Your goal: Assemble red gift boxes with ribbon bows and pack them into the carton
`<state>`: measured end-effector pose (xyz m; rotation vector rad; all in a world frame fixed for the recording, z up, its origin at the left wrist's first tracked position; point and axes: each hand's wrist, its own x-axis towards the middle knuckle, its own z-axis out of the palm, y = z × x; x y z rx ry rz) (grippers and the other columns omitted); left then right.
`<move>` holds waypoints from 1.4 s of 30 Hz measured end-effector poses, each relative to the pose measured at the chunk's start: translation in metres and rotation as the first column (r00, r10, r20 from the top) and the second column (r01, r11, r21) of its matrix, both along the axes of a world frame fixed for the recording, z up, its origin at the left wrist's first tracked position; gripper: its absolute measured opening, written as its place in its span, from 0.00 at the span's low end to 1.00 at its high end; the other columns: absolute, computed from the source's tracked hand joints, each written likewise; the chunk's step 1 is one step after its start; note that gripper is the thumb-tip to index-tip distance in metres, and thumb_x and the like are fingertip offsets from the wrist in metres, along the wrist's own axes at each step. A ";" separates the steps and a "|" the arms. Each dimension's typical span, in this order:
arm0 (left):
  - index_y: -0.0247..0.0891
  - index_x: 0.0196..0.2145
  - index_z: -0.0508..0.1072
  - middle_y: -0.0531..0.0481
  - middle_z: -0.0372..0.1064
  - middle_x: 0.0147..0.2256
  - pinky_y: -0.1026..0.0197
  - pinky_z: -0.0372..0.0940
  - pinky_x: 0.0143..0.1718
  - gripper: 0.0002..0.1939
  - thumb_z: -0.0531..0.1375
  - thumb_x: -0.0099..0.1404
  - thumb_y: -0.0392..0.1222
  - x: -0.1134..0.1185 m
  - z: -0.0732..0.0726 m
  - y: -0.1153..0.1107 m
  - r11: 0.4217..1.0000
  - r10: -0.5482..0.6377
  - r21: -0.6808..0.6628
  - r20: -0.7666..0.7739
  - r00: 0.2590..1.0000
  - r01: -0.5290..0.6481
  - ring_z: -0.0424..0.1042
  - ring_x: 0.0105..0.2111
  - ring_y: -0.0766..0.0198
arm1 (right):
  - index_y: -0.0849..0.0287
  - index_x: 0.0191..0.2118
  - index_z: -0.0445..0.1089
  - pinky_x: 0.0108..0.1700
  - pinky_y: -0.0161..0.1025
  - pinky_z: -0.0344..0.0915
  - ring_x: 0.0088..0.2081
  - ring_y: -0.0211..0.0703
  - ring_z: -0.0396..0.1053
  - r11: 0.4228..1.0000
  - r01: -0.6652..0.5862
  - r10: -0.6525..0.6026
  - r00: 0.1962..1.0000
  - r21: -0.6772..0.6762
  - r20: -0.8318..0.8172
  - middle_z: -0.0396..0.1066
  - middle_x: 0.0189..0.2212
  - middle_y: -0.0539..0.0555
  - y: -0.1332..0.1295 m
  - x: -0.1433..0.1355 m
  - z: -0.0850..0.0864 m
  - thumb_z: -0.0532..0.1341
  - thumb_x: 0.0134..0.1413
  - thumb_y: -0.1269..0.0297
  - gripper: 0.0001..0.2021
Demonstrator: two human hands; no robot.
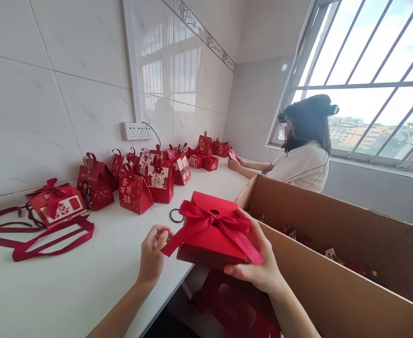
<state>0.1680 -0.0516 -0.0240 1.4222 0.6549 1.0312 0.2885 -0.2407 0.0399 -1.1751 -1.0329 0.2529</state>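
A red gift box (210, 246) with a folded flap and a satin ribbon bow (215, 223) is held just beyond the table's edge. My right hand (259, 260) grips its right side, thumb at the lower front and fingers behind. At the box's left, my left hand (152, 251) has its fingers curled closed beside the bow's left tail. Whether anything is pinched in them is hidden. A thin black ring (176, 216) lies on the table behind the box.
Several red printed gift boxes (135, 191) stand along the wall on the white table (97, 286). Loose dark red ribbons (53, 239) lie at left. A big cardboard box (319, 272) with red items inside is at right. Beyond it a person (303, 162) handles something red.
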 end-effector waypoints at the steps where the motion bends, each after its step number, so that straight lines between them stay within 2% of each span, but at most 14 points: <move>1: 0.41 0.27 0.69 0.51 0.68 0.25 0.63 0.62 0.22 0.09 0.57 0.51 0.47 0.000 0.000 0.000 1.000 -0.008 -0.006 0.002 1.000 0.008 0.66 0.24 0.62 | 0.46 0.56 0.63 0.52 0.51 0.66 0.52 0.57 0.66 1.000 0.025 -0.025 0.999 -0.004 0.036 0.65 0.53 0.56 -0.001 0.000 -0.001 0.75 0.29 0.64 0.42; 8: 0.39 0.29 0.69 0.50 0.68 0.27 0.63 0.64 0.23 0.10 0.56 0.54 0.48 0.001 0.000 0.000 0.996 0.007 0.089 -0.053 0.999 -0.002 0.65 0.24 0.64 | 0.43 0.60 0.55 0.56 0.53 0.61 0.60 0.59 0.55 0.983 0.179 -0.179 0.899 0.038 0.399 0.51 0.61 0.57 -0.003 0.006 -0.012 0.72 0.37 0.65 0.43; 12: 0.38 0.29 0.67 0.51 0.68 0.25 0.59 0.68 0.31 0.10 0.53 0.59 0.47 -0.002 -0.004 0.003 0.977 -0.029 0.207 -0.106 0.994 0.051 0.70 0.27 0.62 | 0.49 0.62 0.50 0.53 0.59 0.63 0.56 0.59 0.58 0.912 0.377 -0.385 0.654 0.162 0.651 0.52 0.57 0.61 -0.030 0.032 -0.007 0.68 0.41 0.61 0.42; 15: 0.39 0.30 0.67 0.52 0.68 0.25 0.63 0.68 0.25 0.10 0.51 0.63 0.46 -0.004 -0.008 0.002 0.922 -0.062 0.367 -0.185 0.981 0.127 0.71 0.27 0.62 | 0.49 0.63 0.47 0.51 0.61 0.63 0.56 0.59 0.57 0.756 0.594 -0.587 0.432 0.274 0.685 0.52 0.55 0.61 -0.073 0.064 0.010 0.66 0.45 0.57 0.40; 17: 0.40 0.32 0.67 0.52 0.69 0.27 0.66 0.66 0.21 0.08 0.51 0.64 0.43 0.001 -0.010 -0.002 0.813 -0.073 0.551 -0.225 0.972 0.188 0.72 0.29 0.63 | 0.46 0.62 0.49 0.49 0.58 0.66 0.55 0.56 0.59 0.605 0.746 -0.657 0.271 0.278 0.703 0.52 0.55 0.60 -0.106 0.085 0.025 0.65 0.47 0.57 0.38; 20: 0.40 0.39 0.67 0.49 0.71 0.36 0.63 0.71 0.34 0.08 0.52 0.62 0.35 0.021 -0.008 -0.017 0.511 -0.133 0.827 -0.195 0.972 0.236 0.73 0.37 0.62 | 0.47 0.61 0.53 0.42 0.49 0.71 0.50 0.52 0.64 0.401 0.876 -0.642 0.060 0.268 0.765 0.54 0.55 0.60 -0.147 0.110 0.043 0.65 0.48 0.53 0.35; 22: 0.39 0.45 0.66 0.45 0.69 0.44 0.59 0.68 0.47 0.16 0.52 0.60 0.29 0.044 -0.003 -0.033 0.304 -0.186 0.925 -0.177 0.967 0.228 0.69 0.48 0.59 | 0.49 0.60 0.54 0.39 0.47 0.72 0.49 0.52 0.64 0.297 0.921 -0.615 -0.016 0.251 0.788 0.55 0.54 0.61 -0.166 0.124 0.049 0.63 0.48 0.47 0.34; 24: 0.37 0.48 0.65 0.42 0.66 0.49 0.55 0.63 0.52 0.20 0.53 0.58 0.25 0.072 0.001 -0.052 0.172 -0.194 0.968 -0.148 0.970 0.182 0.60 0.58 0.55 | 0.52 0.58 0.55 0.38 0.48 0.72 0.50 0.54 0.63 0.227 0.949 -0.576 -0.049 0.217 0.816 0.56 0.52 0.62 -0.179 0.137 0.049 0.58 0.50 0.42 0.33; 26: 0.37 0.49 0.65 0.41 0.65 0.51 0.52 0.57 0.55 0.22 0.54 0.57 0.26 0.100 0.004 -0.069 0.127 -0.170 0.985 -0.097 0.981 0.119 0.49 0.63 0.50 | 0.55 0.55 0.57 0.38 0.47 0.71 0.48 0.56 0.64 0.215 0.966 -0.506 -0.019 0.147 0.862 0.60 0.47 0.62 -0.186 0.151 0.047 0.53 0.52 0.39 0.30; 29: 0.38 0.49 0.66 0.40 0.65 0.51 0.47 0.47 0.58 0.20 0.56 0.58 0.33 0.135 0.006 -0.086 0.147 -0.146 0.986 -0.056 0.988 0.078 0.47 0.64 0.48 | 0.56 0.49 0.58 0.35 0.45 0.70 0.38 0.52 0.68 0.206 0.974 -0.372 0.163 -0.090 0.914 0.62 0.43 0.61 -0.187 0.172 0.046 0.48 0.54 0.38 0.28; 32: 0.38 0.49 0.67 0.41 0.68 0.49 0.47 0.42 0.59 0.18 0.55 0.60 0.38 0.155 0.003 -0.089 0.165 -0.168 0.979 -0.088 0.982 0.116 0.59 0.58 0.51 | 0.57 0.51 0.57 0.36 0.48 0.68 0.34 0.53 0.70 0.037 0.925 -0.208 0.377 -0.378 0.902 0.63 0.45 0.63 -0.181 0.193 0.045 0.46 0.51 0.35 0.32; 36: 0.38 0.45 0.69 0.45 0.73 0.39 0.51 0.45 0.58 0.14 0.54 0.61 0.36 0.164 -0.001 -0.085 0.209 -0.203 0.967 -0.101 0.974 0.144 0.68 0.47 0.57 | 0.60 0.55 0.56 0.40 0.53 0.65 0.38 0.62 0.71 -0.222 0.753 -0.062 0.623 -0.620 0.780 0.67 0.41 0.63 -0.180 0.215 0.036 0.44 0.52 0.36 0.35; 38: 0.37 0.43 0.69 0.45 0.72 0.38 0.50 0.44 0.59 0.12 0.55 0.61 0.34 0.165 -0.003 -0.084 0.235 -0.214 0.962 -0.086 0.973 0.137 0.68 0.46 0.57 | 0.60 0.54 0.59 0.40 0.53 0.65 0.39 0.63 0.71 -0.281 0.668 -0.046 0.708 -0.689 0.705 0.69 0.40 0.63 -0.186 0.222 0.027 0.48 0.49 0.36 0.36; 42: 0.36 0.41 0.71 0.45 0.71 0.38 0.51 0.40 0.62 0.11 0.56 0.59 0.31 0.163 -0.006 -0.083 0.227 -0.248 0.962 -0.091 0.964 0.150 0.67 0.47 0.59 | 0.56 0.50 0.62 0.39 0.50 0.66 0.39 0.59 0.71 -0.286 0.550 -0.062 0.807 -0.785 0.588 0.70 0.40 0.61 -0.200 0.226 0.017 0.54 0.45 0.39 0.32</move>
